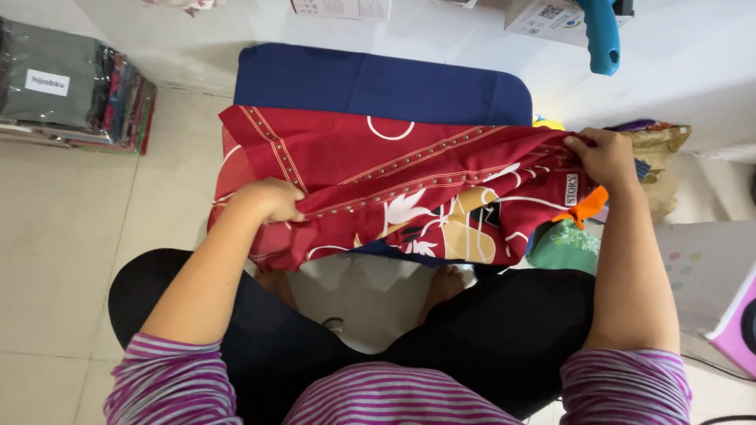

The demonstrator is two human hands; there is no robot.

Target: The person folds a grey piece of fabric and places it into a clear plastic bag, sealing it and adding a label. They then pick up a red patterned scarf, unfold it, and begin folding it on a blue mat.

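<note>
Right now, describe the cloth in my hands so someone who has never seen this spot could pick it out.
Start at the navy padded board on the pale floor. Lying across its near edge is the red scarf, gripped by the left hand and right hand. Unlike the plain board, it has studded stripes and white-and-tan patterns.

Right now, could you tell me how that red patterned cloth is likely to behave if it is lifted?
The red patterned cloth probably stays floppy: it sags and creases between the left hand and right hand. It looks light and thin, and would likely slide over the blue padded board.
</note>
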